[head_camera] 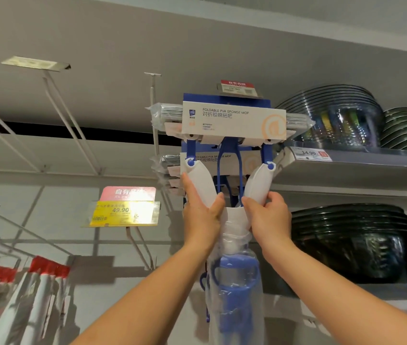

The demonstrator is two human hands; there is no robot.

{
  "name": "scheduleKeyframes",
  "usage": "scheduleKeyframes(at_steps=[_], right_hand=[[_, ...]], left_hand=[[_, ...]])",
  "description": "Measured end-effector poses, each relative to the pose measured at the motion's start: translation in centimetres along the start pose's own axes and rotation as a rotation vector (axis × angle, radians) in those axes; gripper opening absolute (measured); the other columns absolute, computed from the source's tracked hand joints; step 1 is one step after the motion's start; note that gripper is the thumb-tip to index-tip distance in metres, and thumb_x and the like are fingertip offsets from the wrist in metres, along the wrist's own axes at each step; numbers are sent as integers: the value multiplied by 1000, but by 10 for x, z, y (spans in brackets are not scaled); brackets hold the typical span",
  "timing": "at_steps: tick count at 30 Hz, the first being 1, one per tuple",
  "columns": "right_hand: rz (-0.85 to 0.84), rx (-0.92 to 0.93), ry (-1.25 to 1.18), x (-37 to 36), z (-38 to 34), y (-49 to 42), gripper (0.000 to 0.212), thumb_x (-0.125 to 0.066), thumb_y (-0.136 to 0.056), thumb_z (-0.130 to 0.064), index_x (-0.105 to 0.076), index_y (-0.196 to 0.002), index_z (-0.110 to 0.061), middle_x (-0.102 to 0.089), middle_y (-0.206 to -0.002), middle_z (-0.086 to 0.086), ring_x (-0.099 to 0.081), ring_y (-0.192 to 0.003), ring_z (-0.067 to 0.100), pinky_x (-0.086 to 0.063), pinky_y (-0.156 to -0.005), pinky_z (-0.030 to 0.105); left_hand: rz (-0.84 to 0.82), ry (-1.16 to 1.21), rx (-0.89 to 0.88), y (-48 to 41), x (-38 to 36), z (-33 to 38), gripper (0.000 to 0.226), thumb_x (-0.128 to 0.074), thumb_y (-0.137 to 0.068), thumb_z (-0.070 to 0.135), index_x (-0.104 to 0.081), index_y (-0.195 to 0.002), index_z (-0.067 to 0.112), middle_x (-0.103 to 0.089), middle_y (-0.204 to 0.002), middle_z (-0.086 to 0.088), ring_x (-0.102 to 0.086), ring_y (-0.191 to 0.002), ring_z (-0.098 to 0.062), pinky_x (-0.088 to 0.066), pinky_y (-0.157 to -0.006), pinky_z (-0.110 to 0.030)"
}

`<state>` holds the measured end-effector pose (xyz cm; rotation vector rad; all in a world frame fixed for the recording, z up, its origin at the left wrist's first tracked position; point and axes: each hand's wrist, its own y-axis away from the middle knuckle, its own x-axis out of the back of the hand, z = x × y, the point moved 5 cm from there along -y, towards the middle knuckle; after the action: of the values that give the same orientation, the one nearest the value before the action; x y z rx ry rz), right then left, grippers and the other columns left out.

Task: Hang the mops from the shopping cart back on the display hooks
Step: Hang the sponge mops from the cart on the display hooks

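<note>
A foldable sponge mop (232, 120) with a white card label, blue links and a white forked yoke is held up high, head uppermost, in front of the display. My left hand (201, 215) grips the left white arm of the yoke. My right hand (267, 217) grips the right arm. The mop's blue handle, wrapped in clear plastic (234, 282), hangs down between my forearms. Behind it several more of the same mops (172, 168) hang on a hook under a red price tag (238, 87). The hook itself is hidden by the mop head.
Bare white display hooks (70, 120) jut from the grey wall at left, one carrying a yellow 49.90 tag (122, 212). Red-and-white mops (30, 290) hang at lower left. Right of the mops, shelves (347, 160) hold stacks of dark glass bowls (334, 115).
</note>
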<state>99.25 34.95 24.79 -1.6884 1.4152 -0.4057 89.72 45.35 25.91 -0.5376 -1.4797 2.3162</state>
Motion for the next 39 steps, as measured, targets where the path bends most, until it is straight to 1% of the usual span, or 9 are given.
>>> scheduleKeyframes(at_steps=[4,8,13,18,23,26,29,32,39], right_hand=[[6,35,7,0,-4,5,40,-71,-81,-32,-42,-108,-24,-56,-112,5,-60,-96,25,-55,-81,48],[1,28,25,0,-10,5,40,-71,-80,-31,-41,-105,-25,-56,-112,5,-60,-97,25,-55,-82,50],[28,103,101,8,-14,8,40,-72,-81,-30,-42,-107,-23,-53,-108,1,-56,-95,20,-51,-74,37],[53,119,112,14,-13,7,42,-71,-83,-31,-45,-114,-19,-50,-107,-1,-54,-95,18,-52,-77,38],[19,53,12,12,-4,5,31,-66,-86,-30,-45,-108,-25,-55,-107,1,-58,-93,20,-54,-81,45],[-31,-13,-29,7,0,5,25,-63,-88,-28,-47,-107,-24,-59,-107,5,-60,-93,23,-54,-84,51],[-64,-42,-27,3,3,3,28,-61,-90,-26,-48,-113,-19,-58,-105,4,-59,-89,20,-54,-84,51],[-55,-46,11,-1,3,-1,28,-62,-90,-26,-46,-112,-20,-57,-108,6,-58,-92,22,-54,-84,49],[-45,-9,192,-3,11,-3,36,-63,-89,-31,-43,-115,-17,-55,-115,8,-58,-100,26,-54,-81,43]], left_hand=[[-37,53,4,-5,6,-3,80,-59,-93,18,-7,-153,27,-46,-133,-6,-46,-109,-17,-37,-87,-26],[-75,40,73,-10,3,-8,80,-57,-93,22,-4,-152,33,-46,-132,-8,-49,-108,-24,-42,-88,-34],[-158,118,201,-7,-6,-13,79,-52,-96,22,1,-152,35,-40,-142,-8,-47,-116,-27,-44,-98,-43],[-125,138,198,-5,-13,-13,78,-54,-94,22,-4,-153,34,-44,-137,-8,-48,-108,-23,-44,-92,-37],[8,100,66,5,-3,-3,85,-64,-85,23,-12,-150,41,-54,-118,0,-56,-99,-21,-50,-84,-38],[15,34,51,6,1,1,88,-65,-85,25,-8,-151,40,-46,-110,8,-50,-94,-16,-40,-76,-28],[-31,-31,117,2,1,-3,88,-61,-87,27,-3,-153,36,-45,-117,5,-42,-96,-15,-33,-77,-27],[-30,-53,150,-4,-2,-10,88,-61,-87,27,-3,-153,36,-51,-130,-5,-46,-99,-20,-35,-78,-30],[-56,-25,248,-7,-15,-39,83,-57,-89,26,-4,-153,35,-52,-127,-11,-49,-95,-24,-42,-78,-33]])
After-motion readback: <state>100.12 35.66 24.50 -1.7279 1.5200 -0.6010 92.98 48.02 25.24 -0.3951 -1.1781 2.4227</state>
